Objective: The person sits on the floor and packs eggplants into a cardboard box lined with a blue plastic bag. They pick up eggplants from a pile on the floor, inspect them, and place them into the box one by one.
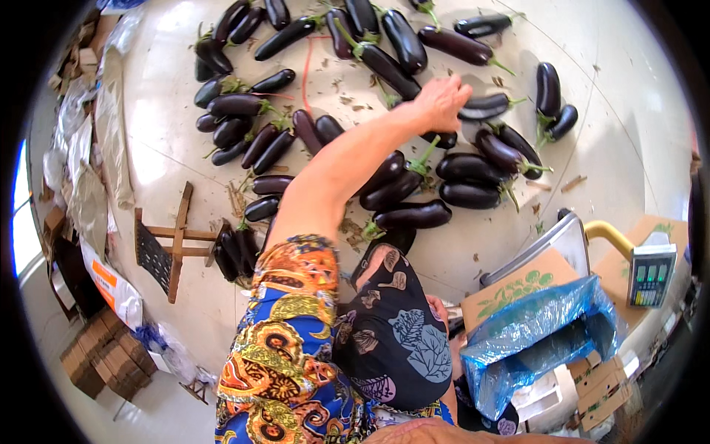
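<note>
My left hand [444,102] reaches over the spread of eggplants on the floor, its fingers bent. It is beside a dark eggplant [485,106] with a green stem; whether it grips anything is unclear. Another eggplant [388,69] lies just to its upper left, and the end of one [441,139] shows beneath the hand. My right hand [437,308] is mostly hidden behind my knee in dark patterned trousers [396,344], near the blue-lined box. Glossy purple-black eggplants [415,215] lie between my foot and the hand.
At lower right stand a cardboard box with a blue plastic liner [527,344] and a scale display [653,275] on a yellow post. An upturned wooden stool [178,241] lies at left, near stacked brown cartons [108,355] and plastic sheeting [113,127]. Dry leaf scraps dot the tiled floor.
</note>
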Available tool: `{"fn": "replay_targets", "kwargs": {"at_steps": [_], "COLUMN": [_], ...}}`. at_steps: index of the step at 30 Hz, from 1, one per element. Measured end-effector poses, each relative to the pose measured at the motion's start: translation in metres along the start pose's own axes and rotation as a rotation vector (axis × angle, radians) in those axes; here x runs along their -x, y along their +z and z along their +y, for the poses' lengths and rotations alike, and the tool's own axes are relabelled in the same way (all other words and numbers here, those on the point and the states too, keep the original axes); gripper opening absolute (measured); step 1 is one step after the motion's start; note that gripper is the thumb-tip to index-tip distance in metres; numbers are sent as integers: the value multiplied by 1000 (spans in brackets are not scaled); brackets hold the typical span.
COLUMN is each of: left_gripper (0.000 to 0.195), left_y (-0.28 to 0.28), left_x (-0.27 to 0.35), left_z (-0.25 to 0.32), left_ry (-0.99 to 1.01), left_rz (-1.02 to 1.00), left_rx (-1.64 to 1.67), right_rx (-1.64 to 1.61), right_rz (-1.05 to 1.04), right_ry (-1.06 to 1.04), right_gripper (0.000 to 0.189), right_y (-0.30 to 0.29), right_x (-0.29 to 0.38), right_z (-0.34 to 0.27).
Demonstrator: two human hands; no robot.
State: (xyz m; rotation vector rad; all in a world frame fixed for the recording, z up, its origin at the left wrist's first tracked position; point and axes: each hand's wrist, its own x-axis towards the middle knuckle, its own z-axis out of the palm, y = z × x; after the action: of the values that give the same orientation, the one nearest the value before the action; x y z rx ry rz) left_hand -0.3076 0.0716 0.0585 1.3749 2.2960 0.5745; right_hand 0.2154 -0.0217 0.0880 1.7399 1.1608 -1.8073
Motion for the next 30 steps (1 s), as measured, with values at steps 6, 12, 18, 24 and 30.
{"fn": "replay_targets", "kwargs": {"at_steps": [6,12,18,24,30], "left_gripper": [55,28,28,34,39], "left_y": [-82,-150,-116,-157,-184], "left_x": [145,199,223,285,261], "left_z": [-21,-172,-191,-83,-152], "left_ry": [-275,-591,-932,-812,-765], "left_rz": [344,914,831,591,833], "left_rx": [973,1360,1354,1411,1320], "right_rx": [2,270,312,316,315], "right_rz": [-45,-150,-114,-82,-93], "right_ry": [-74,-304,-320,-312,-315], "right_gripper": [33,35,35,35,35], "right_y": [6,-28,-31,-25,-28], "right_x": [4,-49,-50,-44,-53], "right_z": [-18,36,29,22,32]}}
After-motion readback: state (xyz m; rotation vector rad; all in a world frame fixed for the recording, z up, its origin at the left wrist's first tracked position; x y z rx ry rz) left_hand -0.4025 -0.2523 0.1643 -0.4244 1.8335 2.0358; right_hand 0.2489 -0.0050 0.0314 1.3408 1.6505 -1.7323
